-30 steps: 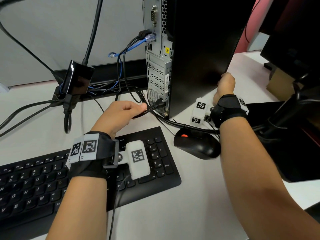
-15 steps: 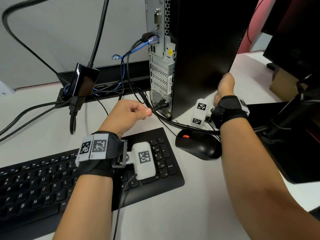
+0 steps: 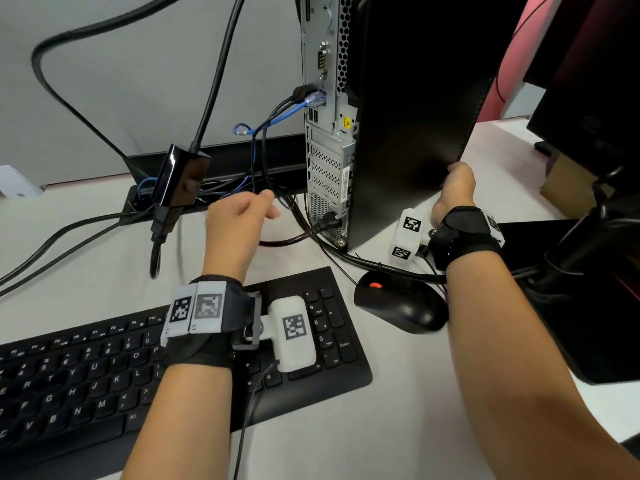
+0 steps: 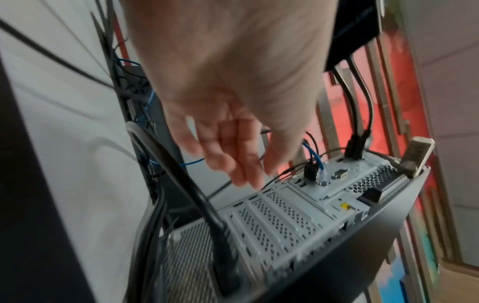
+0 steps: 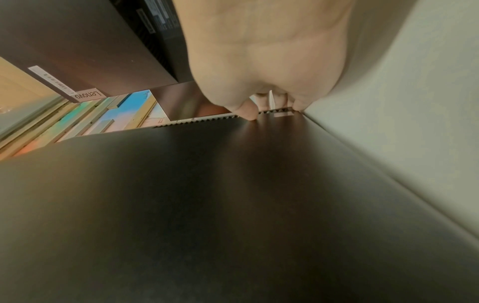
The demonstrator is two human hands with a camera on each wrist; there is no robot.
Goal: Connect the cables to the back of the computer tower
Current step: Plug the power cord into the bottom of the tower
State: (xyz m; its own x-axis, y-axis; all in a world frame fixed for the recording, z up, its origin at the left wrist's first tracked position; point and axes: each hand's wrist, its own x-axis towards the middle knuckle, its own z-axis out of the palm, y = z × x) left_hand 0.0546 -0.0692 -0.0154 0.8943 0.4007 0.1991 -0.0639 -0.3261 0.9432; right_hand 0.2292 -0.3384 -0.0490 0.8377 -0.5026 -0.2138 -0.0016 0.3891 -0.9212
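Note:
The black computer tower (image 3: 415, 116) stands upright on the white desk, its silver back panel (image 3: 329, 168) facing left. A black power cable (image 3: 325, 223) sits in the socket at the panel's bottom. Higher up, a blue network cable (image 3: 313, 98) and a black plug are in their ports. My left hand (image 3: 266, 206) hovers left of the panel with loose, empty fingers (image 4: 233, 160), a short way from the power cable (image 4: 220, 231). My right hand (image 3: 457, 185) grips the tower's lower front edge, fingers (image 5: 274, 100) curled round it and the thumb on the side panel (image 5: 233, 205).
A black adapter box (image 3: 180, 178) hangs on a thick cable to the left over a cable tray with several wires. A black keyboard (image 3: 69, 393) lies under my left wrist, and a black mouse (image 3: 401, 306) sits beside it. A monitor stand (image 3: 588, 271) is at the right.
My left hand has let go of the power cable's plug and drawn back to the left, fingers loosened. The plug stays in the socket. My right hand keeps its hold.

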